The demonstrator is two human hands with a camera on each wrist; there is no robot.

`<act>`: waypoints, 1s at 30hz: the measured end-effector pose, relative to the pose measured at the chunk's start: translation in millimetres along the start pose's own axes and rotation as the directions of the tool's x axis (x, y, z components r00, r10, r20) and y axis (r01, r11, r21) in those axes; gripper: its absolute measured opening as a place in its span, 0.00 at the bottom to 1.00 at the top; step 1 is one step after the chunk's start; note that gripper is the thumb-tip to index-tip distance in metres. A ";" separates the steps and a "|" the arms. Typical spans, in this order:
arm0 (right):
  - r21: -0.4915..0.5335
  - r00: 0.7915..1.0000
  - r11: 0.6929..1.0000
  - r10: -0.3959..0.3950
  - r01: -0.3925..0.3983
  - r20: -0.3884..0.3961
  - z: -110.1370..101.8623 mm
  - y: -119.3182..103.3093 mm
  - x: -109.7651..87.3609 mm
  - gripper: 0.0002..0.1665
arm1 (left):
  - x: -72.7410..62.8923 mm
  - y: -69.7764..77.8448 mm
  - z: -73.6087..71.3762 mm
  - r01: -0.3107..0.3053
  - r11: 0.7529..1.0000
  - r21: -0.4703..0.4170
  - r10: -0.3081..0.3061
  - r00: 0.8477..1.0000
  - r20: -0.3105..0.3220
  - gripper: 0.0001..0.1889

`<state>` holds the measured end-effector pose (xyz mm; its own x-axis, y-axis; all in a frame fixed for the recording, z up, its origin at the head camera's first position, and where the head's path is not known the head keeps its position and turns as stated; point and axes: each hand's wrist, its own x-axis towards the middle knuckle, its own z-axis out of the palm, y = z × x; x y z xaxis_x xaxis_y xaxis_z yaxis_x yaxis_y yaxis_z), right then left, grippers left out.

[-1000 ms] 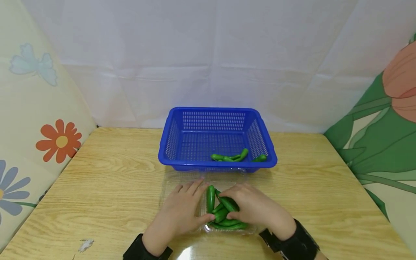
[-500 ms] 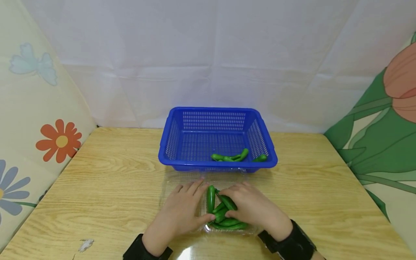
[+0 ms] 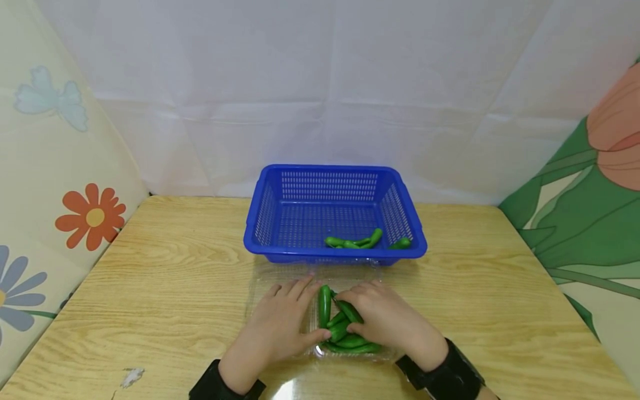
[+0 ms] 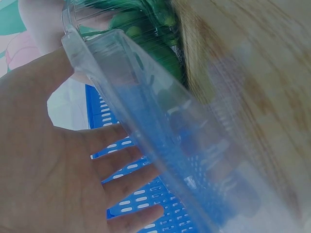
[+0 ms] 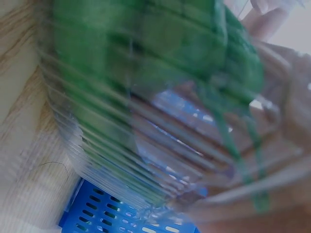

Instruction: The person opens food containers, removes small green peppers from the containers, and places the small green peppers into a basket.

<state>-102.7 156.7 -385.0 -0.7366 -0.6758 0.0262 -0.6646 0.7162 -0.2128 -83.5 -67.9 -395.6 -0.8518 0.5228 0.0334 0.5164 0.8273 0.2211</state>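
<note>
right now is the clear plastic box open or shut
Open: the right hand grips a green pepper inside the clear plastic box, with no lid over it.

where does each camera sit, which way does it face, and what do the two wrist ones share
Head: worn on the head, facing forward and down at the table, blue basket and green peppers; shows left hand and right hand.
Left wrist: facing along the left palm to the clear container; shows left palm and fingers.
Right wrist: facing close against the container, blurred; skin shows at right and bottom, likely the right hand.
Both wrist views share basket, peppers and container.
</note>
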 end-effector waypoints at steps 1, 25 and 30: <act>0.000 1.000 1.000 0.001 -0.001 0.000 0.2 -0.1 -0.2 0.30 | 0.0 0.0 0.1 0.000 1.000 -0.001 0.000 1.000 0.000 0.45; -0.027 0.993 0.999 -0.024 0.021 -0.116 -3.8 -1.5 0.5 0.22 | 0.1 -0.1 -0.4 0.007 1.000 -0.016 -0.007 1.000 0.004 0.44; -0.025 0.992 1.000 -0.017 0.014 -0.128 -8.5 -1.5 -0.6 0.20 | 0.1 0.1 -0.5 0.008 1.000 -0.018 -0.008 1.000 0.008 0.45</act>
<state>-102.3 157.5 -376.4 -0.7353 -0.6598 0.1546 -0.6775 0.7110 -0.1880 -83.6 -67.8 -395.1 -0.8550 0.5181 0.0242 0.5082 0.8275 0.2387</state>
